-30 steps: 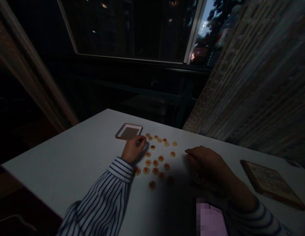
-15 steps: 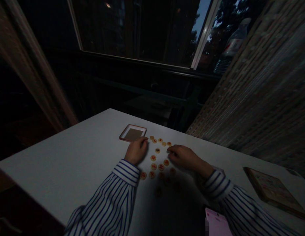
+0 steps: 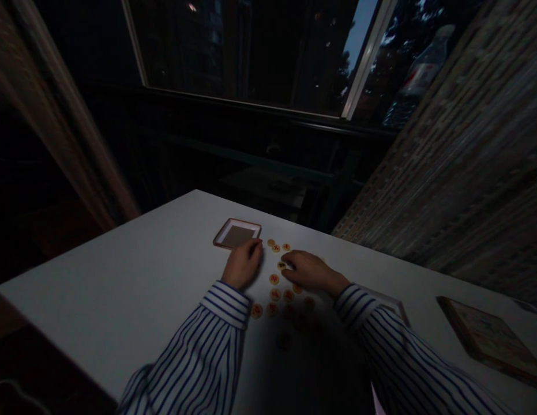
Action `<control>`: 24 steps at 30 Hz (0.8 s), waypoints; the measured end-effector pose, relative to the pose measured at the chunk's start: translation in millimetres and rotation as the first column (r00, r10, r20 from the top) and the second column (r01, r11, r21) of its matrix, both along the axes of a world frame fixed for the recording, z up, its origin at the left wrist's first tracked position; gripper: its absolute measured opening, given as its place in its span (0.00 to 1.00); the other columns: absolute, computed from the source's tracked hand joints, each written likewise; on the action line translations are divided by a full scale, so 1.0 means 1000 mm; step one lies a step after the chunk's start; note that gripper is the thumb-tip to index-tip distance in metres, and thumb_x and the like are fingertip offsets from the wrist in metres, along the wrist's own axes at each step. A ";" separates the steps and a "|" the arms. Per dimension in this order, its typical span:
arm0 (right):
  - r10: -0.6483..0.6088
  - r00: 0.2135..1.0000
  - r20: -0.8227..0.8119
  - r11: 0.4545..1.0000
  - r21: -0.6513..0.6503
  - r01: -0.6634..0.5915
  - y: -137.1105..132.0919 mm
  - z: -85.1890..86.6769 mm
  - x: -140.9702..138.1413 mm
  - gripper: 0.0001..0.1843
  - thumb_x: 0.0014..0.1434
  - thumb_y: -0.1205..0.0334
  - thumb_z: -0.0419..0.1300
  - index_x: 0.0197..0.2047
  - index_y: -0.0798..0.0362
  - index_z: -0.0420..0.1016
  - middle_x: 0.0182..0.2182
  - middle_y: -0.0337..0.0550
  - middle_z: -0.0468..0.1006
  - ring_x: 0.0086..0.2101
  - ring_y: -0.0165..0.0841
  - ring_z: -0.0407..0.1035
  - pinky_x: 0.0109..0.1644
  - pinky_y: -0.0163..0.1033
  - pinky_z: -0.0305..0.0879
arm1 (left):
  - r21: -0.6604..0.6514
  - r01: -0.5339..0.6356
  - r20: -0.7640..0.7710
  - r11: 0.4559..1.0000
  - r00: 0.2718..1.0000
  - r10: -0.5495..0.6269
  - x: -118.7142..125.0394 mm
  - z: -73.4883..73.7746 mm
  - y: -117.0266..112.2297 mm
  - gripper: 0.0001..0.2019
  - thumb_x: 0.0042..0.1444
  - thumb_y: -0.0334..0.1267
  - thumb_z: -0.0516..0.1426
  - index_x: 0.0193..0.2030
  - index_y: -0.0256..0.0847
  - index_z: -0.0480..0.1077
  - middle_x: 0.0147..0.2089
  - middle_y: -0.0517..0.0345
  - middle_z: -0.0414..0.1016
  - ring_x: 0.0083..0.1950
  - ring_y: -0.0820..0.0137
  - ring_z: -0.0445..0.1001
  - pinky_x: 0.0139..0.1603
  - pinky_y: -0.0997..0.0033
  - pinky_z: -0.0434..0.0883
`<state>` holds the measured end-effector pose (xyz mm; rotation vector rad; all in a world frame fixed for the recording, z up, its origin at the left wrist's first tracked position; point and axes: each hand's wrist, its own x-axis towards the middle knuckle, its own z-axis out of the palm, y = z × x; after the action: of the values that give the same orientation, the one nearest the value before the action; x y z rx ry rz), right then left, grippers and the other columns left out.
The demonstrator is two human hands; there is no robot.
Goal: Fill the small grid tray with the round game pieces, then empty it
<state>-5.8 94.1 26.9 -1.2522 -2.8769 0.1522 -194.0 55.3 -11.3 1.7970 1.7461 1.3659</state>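
Left hand: your left hand (image 3: 243, 265) is curled, fingers down; cannot tell if it grips anything.
Right hand: your right hand (image 3: 307, 272) is half-open, reaching over the pieces; grip unclear.
Pieces: round game pieces (image 3: 274, 294) lie between your hands, toward 6 o'clock. Likely light, stiff, smooth; pinch by the rim.
Tray: a square tray (image 3: 237, 234) sits at 12 o'clock.
Board: a wooden board (image 3: 488, 340) lies at 4 o'clock.
Room: a white table (image 3: 121, 271) extends to 9 o'clock.

Just one cam here, head-worn, aimed forward and down from right behind the left hand (image 3: 243, 265) and right hand (image 3: 310, 272), fairly close, with the white table (image 3: 121, 276) around them and a window (image 3: 246, 52) beyond.
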 end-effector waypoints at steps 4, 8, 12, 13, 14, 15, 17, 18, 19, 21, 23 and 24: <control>-0.004 1.000 0.027 1.000 -0.002 0.004 0.002 -0.003 -0.003 0.17 0.55 0.52 0.51 0.44 0.51 0.71 0.42 0.47 0.74 0.41 0.37 0.67 0.39 0.36 0.57 | -0.006 -0.006 -0.001 1.000 1.000 0.006 0.001 0.001 -0.001 0.16 0.57 0.43 0.48 0.46 0.38 0.69 0.43 0.51 0.76 0.44 0.66 0.73 0.46 0.68 0.68; -0.004 0.999 0.038 1.000 0.005 0.004 0.003 -0.003 -0.005 0.16 0.56 0.53 0.50 0.43 0.51 0.71 0.41 0.48 0.73 0.40 0.37 0.67 0.39 0.38 0.57 | 0.003 0.002 -0.014 1.000 1.000 -0.002 0.001 0.002 -0.001 0.16 0.57 0.43 0.48 0.46 0.38 0.69 0.43 0.51 0.75 0.44 0.66 0.73 0.46 0.67 0.68; -0.001 1.000 0.032 1.000 -0.005 0.001 0.002 -0.002 -0.005 0.15 0.56 0.55 0.50 0.42 0.51 0.72 0.41 0.47 0.73 0.40 0.36 0.68 0.38 0.37 0.57 | 0.004 -0.001 -0.010 1.000 1.000 0.001 0.001 0.002 -0.001 0.16 0.57 0.43 0.48 0.46 0.38 0.69 0.43 0.50 0.76 0.44 0.65 0.73 0.46 0.67 0.69; -0.003 1.000 0.031 1.000 -0.004 0.003 0.002 -0.002 -0.005 0.14 0.56 0.55 0.50 0.41 0.51 0.72 0.41 0.47 0.73 0.39 0.36 0.68 0.38 0.37 0.57 | 0.001 -0.004 -0.009 1.000 1.000 0.004 0.001 0.002 -0.001 0.16 0.57 0.43 0.48 0.46 0.38 0.69 0.43 0.50 0.76 0.44 0.65 0.74 0.46 0.67 0.69; -0.004 1.000 0.029 1.000 0.000 0.004 0.002 -0.001 -0.005 0.14 0.56 0.55 0.50 0.41 0.51 0.71 0.41 0.47 0.73 0.39 0.37 0.68 0.37 0.37 0.57 | -0.001 -0.006 -0.008 1.000 1.000 0.006 0.001 0.001 0.000 0.16 0.57 0.43 0.48 0.46 0.38 0.69 0.43 0.50 0.76 0.44 0.65 0.74 0.46 0.67 0.69; -0.005 1.000 0.024 1.000 0.007 0.005 0.001 -0.001 -0.005 0.14 0.56 0.55 0.51 0.41 0.52 0.71 0.40 0.47 0.74 0.39 0.37 0.68 0.37 0.37 0.57 | -0.002 -0.006 -0.007 1.000 1.000 0.006 0.001 0.001 0.000 0.16 0.57 0.43 0.48 0.46 0.38 0.69 0.43 0.50 0.76 0.44 0.65 0.74 0.46 0.66 0.69; -0.008 1.000 0.011 1.000 0.024 0.007 0.000 0.000 -0.003 0.14 0.55 0.56 0.51 0.41 0.52 0.70 0.40 0.47 0.74 0.38 0.37 0.68 0.36 0.37 0.56 | -0.002 -0.002 -0.004 1.000 1.000 0.002 0.001 0.000 0.000 0.16 0.57 0.43 0.48 0.46 0.38 0.69 0.43 0.50 0.76 0.45 0.64 0.74 0.46 0.66 0.69; -0.008 1.000 0.005 1.000 0.028 0.008 0.000 0.001 -0.002 0.14 0.55 0.56 0.52 0.41 0.53 0.70 0.39 0.47 0.74 0.38 0.37 0.68 0.36 0.37 0.56 | 0.000 -0.003 -0.001 1.000 1.000 0.003 0.001 -0.001 0.000 0.16 0.57 0.43 0.49 0.46 0.38 0.69 0.43 0.50 0.76 0.45 0.64 0.74 0.46 0.66 0.69; -0.011 1.000 0.001 1.000 0.028 0.011 -0.001 0.002 -0.001 0.13 0.55 0.56 0.52 0.41 0.53 0.69 0.39 0.47 0.74 0.37 0.36 0.68 0.35 0.36 0.56 | 0.001 -0.003 0.002 1.000 1.000 0.003 0.001 -0.001 0.001 0.16 0.57 0.43 0.49 0.46 0.37 0.69 0.43 0.50 0.76 0.45 0.64 0.73 0.46 0.66 0.69; -0.022 1.000 -0.003 1.000 0.018 0.022 -0.003 0.005 0.002 0.13 0.54 0.57 0.53 0.41 0.53 0.69 0.38 0.47 0.74 0.36 0.35 0.68 0.34 0.36 0.55 | 0.010 -0.004 0.005 1.000 1.000 0.004 0.001 -0.001 0.001 0.16 0.57 0.43 0.49 0.46 0.37 0.69 0.44 0.50 0.76 0.45 0.65 0.73 0.47 0.66 0.68; -0.037 0.999 -0.015 0.999 0.011 0.037 -0.004 0.009 0.007 0.13 0.54 0.58 0.53 0.41 0.53 0.68 0.37 0.46 0.74 0.35 0.34 0.67 0.34 0.35 0.54 | 0.017 -0.007 0.002 1.000 1.000 0.007 0.001 0.000 0.001 0.16 0.57 0.42 0.49 0.46 0.37 0.69 0.44 0.50 0.75 0.45 0.65 0.73 0.48 0.66 0.68; -0.043 0.999 -0.025 0.999 0.013 0.044 -0.005 0.012 0.009 0.13 0.54 0.58 0.53 0.42 0.53 0.67 0.37 0.45 0.74 0.35 0.34 0.67 0.33 0.35 0.53 | 0.014 -0.008 -0.002 1.000 1.000 0.008 0.001 0.000 0.001 0.16 0.57 0.42 0.49 0.46 0.37 0.69 0.44 0.50 0.75 0.45 0.65 0.73 0.48 0.66 0.68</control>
<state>3.1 88.7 38.7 -1.3003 -2.8231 0.1472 -193.1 56.0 -11.3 1.8018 1.7502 1.3834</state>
